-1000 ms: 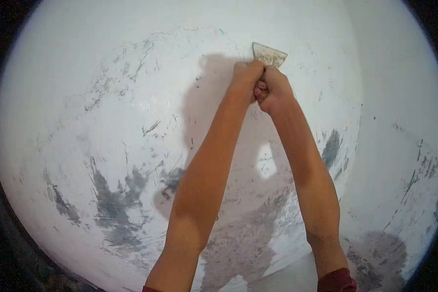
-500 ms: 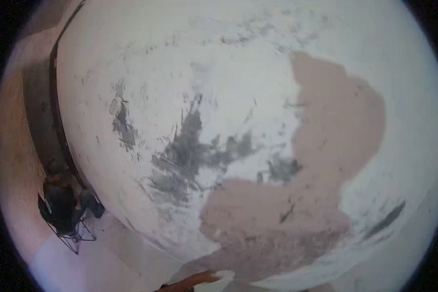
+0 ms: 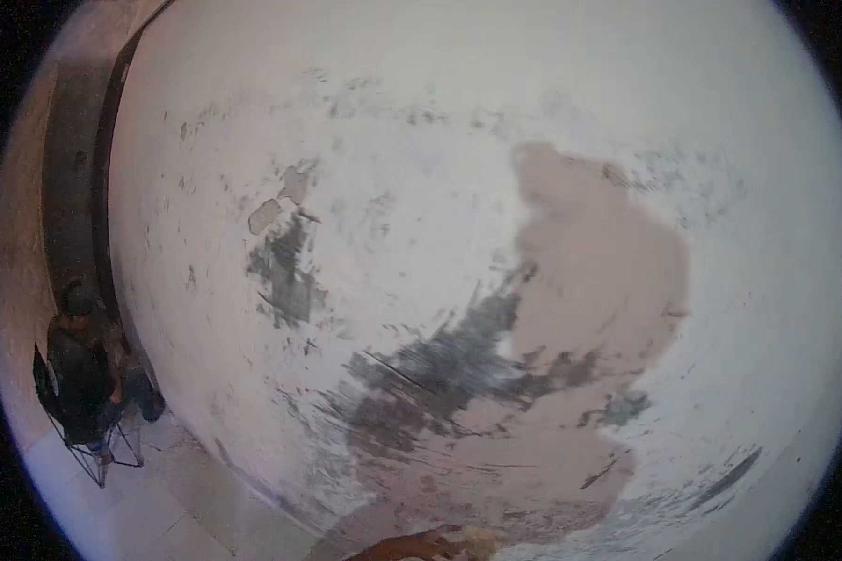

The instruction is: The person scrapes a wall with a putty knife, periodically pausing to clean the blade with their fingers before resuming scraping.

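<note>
At the bottom edge my left hand (image 3: 419,543) reaches rightward, low beside the wall. Its fingers are closed around a pale, yellowish piece (image 3: 483,541), too blurred to name. The white wall (image 3: 421,206) fills most of the view, its coating worn and scraped. A large dark grey patch (image 3: 444,365) spreads across its middle, with a smaller grey patch (image 3: 288,271) to the left. A brownish shadow (image 3: 599,262) falls over the right and lower part of the wall. My right hand is out of sight.
At the far left a person (image 3: 79,374) in dark clothing sits on a thin-legged chair (image 3: 101,453). Behind them runs a dark upright frame (image 3: 108,178) along the wall's left edge. Pale floor tiles (image 3: 168,514) lie at the lower left.
The view has shifted, and the shadow now lies further left, overlapping the large grey patch. My left hand and the pale piece have moved rightward along the bottom edge.
</note>
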Motion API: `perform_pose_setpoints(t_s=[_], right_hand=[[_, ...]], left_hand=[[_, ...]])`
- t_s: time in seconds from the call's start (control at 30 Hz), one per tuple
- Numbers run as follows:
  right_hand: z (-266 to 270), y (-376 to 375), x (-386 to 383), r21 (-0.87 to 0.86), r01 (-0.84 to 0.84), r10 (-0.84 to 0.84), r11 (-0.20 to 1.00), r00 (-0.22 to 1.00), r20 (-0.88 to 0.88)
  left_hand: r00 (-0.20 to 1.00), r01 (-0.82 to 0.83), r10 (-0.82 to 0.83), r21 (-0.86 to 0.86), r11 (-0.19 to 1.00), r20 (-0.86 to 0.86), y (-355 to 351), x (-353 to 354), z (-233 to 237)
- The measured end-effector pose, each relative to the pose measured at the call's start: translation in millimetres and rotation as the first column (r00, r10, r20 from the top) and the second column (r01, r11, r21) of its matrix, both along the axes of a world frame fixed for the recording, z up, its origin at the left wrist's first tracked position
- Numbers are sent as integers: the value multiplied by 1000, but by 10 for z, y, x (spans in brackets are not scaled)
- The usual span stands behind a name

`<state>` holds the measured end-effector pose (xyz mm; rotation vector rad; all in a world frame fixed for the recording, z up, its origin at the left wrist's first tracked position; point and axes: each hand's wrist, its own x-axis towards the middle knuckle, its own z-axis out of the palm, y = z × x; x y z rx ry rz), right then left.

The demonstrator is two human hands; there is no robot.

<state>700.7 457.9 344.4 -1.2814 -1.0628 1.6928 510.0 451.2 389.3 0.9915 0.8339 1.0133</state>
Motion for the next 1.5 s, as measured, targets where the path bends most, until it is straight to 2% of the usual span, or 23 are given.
perform_pose_setpoints(t_s=[0.03, 0.1, 0.23, 0.27, 0.33, 0.37, 0.4, 0.47, 0.5, 0.53, 0.57, 0.6, 0.67, 0.73, 0.8, 0.83, 0.9, 0.97, 1.03, 1.17, 1.33, 1.37, 1.5], right_hand=[[241, -130, -510, 420, -134, 22, 898, 965, 261], [-15, -140, -977, 451, -62, -6, 890, 989, 149], [-478, -464, -1583, 41, 268, -240, 963, 913, -331], [-214, -643, -1688, 17, 276, -256, 961, 910, -327], [606, -905, -1931, -376, -69, -168, 924, 809, -563], [459, -933, -2054, -594, 21, -368, 804, 802, -470], [437, -1022, -2124, -604, 19, -373, 797, 801, -467], [392, -1228, -2235, -518, -118, -285, 848, 721, -631], [60, -1132, -2213, -47, -424, 180, 905, 479, -859], [145, -1172, -2247, -49, -415, 173, 908, 479, -861], [335, -1182, -2290, -109, -196, 79, 975, 755, -651], [505, -1169, -2336, -93, 40, -72, 995, 924, -376], [748, -1063, -2337, -81, 59, -87, 995, 907, -412], [1118, -961, -2424, 126, -59, 89, 990, 965, -248], [1341, -964, -2551, 254, -67, 110, 965, 981, -157], [1312, -923, -2579, 522, -86, 112, 849, 994, -18], [1476, -1005, -2600, 714, -112, 28, 691, 991, 129], [1952, -1193, -2634, 428, 86, 9, 900, 977, -214], [1921, -1231, -2602, 393, 126, -44, 911, 977, -210], [1850, -1330, -2513, 233, 135, -55, 963, 946, -320], [1787, -1411, -2473, 169, 126, -51, 978, 918, -392], [1775, -1391, -2478, 165, 129, -53, 978, 915, -401], [1706, -1156, -2396, 376, 146, -55, 915, 968, -243]], left_hand=[[1000, 13, -13, 4, 1000, 8, -7, -83, 20], [996, -37, 35, 27, 999, 79, -46, -345, 52], [967, -157, 162, -41, 987, 197, -502, -872, -128], [969, -149, 159, -65, 987, 192, -563, -1014, -215], [958, 33, 24, -195, 980, 286, -600, -1327, -342], [951, 67, 5, -224, 972, 309, -670, -1445, -387], [949, 62, 13, -228, 972, 315, -721, -1523, -416], [948, 32, 40, -220, 975, 316, -822, -1611, -336], [946, 11, 56, -204, 979, 320, -843, -1617, -257], [943, -13, 71, -174, 985, 326, -870, -1608, -149], [938, -45, 89, -139, 989, 334, -876, -1575, -21], [934, -77, 107, -99, 992, 342, -880, -1545, 109], [924, -152, 148, -17, 988, 351, -855, -1509, 399], [929, -213, 182, 61, 975, 323, -801, -1558, 692], [944, -264, 226, 140, 954, 240, -704, -1675, 1032], [942, -324, 291, 227, 918, 166, -643, -1735, 1210], [926, -377, 358, 324, 868, 122, -618, -1689, 1423], [932, -362, 334, 314, 877, 142, -710, -1593, 1557], [950, -291, 213, 392, 873, 230, -764, -1569, 1627], [954, -294, 242, 402, 867, 176, -868, -1483, 1580], [982, -154, 103, 351, 924, 160, -867, -1455, 1413], [982, -107, 67, 223, 969, 179, -879, -1476, 1413], [962, -20, -45, 236, 972, 268, -807, -1547, 1418]])
